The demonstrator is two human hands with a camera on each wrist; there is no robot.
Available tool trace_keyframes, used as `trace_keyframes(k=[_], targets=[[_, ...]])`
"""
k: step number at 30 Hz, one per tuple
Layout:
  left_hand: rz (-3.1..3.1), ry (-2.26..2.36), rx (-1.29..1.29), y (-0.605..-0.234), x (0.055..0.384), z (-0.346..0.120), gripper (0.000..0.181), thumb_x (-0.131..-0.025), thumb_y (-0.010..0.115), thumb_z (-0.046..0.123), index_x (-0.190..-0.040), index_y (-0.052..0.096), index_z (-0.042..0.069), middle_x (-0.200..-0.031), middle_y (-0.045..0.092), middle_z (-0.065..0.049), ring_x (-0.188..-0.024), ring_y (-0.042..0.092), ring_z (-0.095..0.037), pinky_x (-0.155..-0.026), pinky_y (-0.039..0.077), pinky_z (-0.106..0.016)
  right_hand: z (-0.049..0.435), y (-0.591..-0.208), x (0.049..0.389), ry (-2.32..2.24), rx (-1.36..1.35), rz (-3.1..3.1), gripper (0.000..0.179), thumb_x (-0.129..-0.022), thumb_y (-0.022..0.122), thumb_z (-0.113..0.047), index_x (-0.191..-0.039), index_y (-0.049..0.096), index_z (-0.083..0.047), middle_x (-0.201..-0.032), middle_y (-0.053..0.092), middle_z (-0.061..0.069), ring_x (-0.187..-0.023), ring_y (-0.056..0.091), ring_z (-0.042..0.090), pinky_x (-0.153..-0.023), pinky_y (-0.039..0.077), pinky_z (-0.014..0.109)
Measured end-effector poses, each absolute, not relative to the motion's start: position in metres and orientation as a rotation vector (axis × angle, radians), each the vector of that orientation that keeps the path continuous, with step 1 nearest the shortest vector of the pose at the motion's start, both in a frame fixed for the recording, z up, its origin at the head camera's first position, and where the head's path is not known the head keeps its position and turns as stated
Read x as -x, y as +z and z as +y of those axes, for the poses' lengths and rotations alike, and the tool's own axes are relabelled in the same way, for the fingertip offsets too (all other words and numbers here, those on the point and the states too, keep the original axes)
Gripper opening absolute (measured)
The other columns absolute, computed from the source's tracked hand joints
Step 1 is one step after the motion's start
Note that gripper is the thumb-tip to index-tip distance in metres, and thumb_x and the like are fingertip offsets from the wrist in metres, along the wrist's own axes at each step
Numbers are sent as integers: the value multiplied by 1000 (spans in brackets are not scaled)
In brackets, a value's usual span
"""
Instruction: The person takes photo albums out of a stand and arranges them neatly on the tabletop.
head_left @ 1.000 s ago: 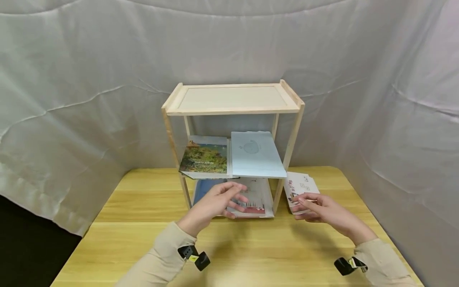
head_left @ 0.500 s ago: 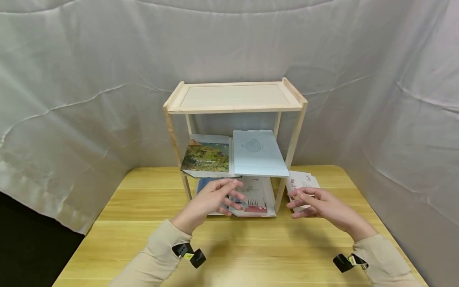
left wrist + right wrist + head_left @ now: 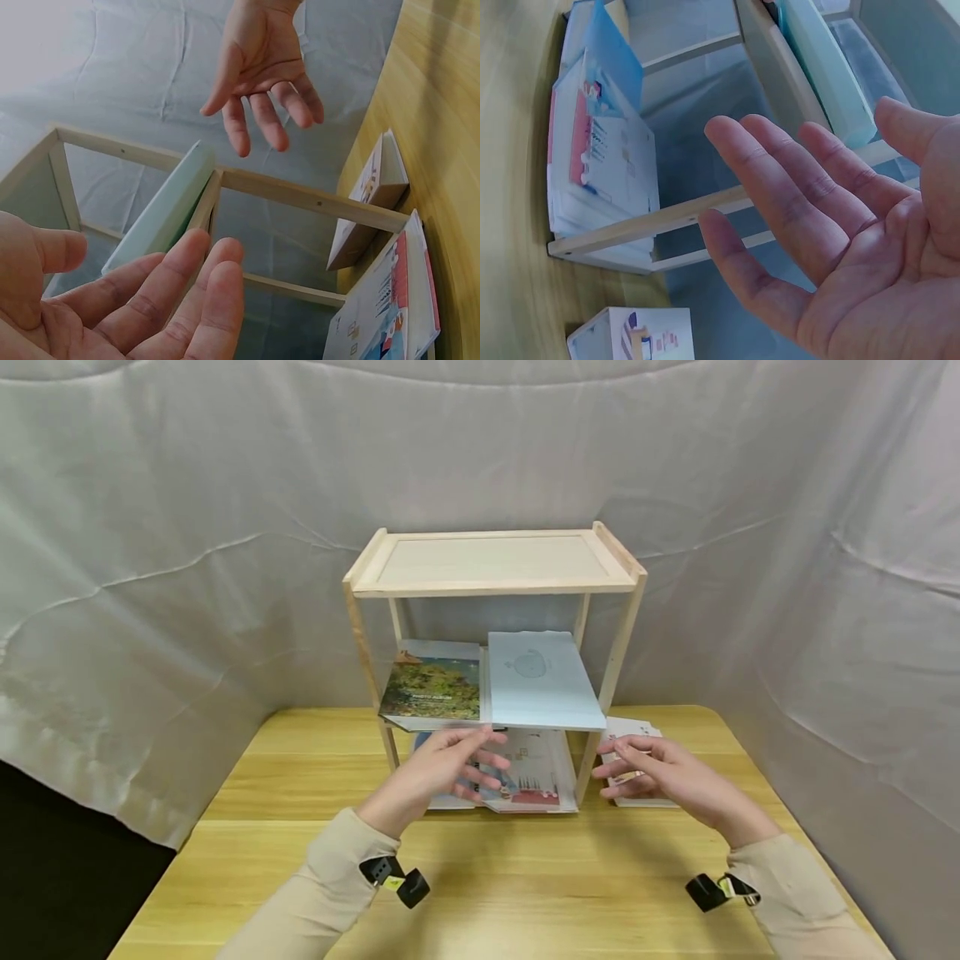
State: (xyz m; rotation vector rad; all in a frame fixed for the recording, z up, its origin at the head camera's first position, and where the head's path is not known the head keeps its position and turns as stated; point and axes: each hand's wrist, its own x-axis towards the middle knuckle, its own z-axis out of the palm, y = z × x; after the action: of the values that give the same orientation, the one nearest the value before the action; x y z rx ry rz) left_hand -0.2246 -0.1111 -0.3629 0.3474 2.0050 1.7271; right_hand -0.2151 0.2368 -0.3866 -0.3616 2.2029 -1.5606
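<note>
Both hands hover in front of a small wooden shelf [image 3: 495,564], palms facing each other. My left hand [image 3: 438,768] has loosely spread fingers with nothing in them, overlapping the lower shelf in the head view. Fingers relaxed and holding nothing, my right hand [image 3: 667,777] is beside the shelf's right post, over a white book [image 3: 633,727] on the table. On the middle shelf lie a photo album [image 3: 431,689] and, to its right, a pale blue book [image 3: 543,685] with a round drawing. The lower shelf bears a white book with a red-pink band [image 3: 536,777] and a blue book [image 3: 619,56], partly hidden by my left hand.
The shelf stands on a yellow wooden table [image 3: 300,843]. Grey curtains [image 3: 480,452] hang behind and along both sides. The album and the pale blue book reach out to the shelf's front edge. A dark area [image 3: 67,868] lies beyond the table's left edge.
Both hands have shifted slightly upward in the head view. The right hand's fingers have spread from a closer bunching by the white book. The head view has shifted slightly.
</note>
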Motion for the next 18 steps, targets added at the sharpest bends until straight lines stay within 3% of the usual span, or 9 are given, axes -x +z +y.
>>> trace_keyframes(k=[7, 18], targets=[[1980, 1750, -341, -363, 228, -112, 44, -104, 46, 50, -132, 62, 20, -121, 70, -14, -104, 70, -38, -81, 61, -45, 231, -381, 220, -1547, 388, 2214, 58, -108, 38, -46, -147, 42, -3, -132, 66, 15, -115, 69, 36, -97, 56, 39], [1978, 1780, -326, -364, 233, -107, 45, -105, 46, 50, -126, 65, 16, -113, 73, -9, -100, 72, -35, -78, 62, -39, 221, -378, 226, -1563, 382, 2203, 58, -107, 40, -48, -143, 47, -2, -135, 62, 22, -112, 70, 35, -101, 53, 43]])
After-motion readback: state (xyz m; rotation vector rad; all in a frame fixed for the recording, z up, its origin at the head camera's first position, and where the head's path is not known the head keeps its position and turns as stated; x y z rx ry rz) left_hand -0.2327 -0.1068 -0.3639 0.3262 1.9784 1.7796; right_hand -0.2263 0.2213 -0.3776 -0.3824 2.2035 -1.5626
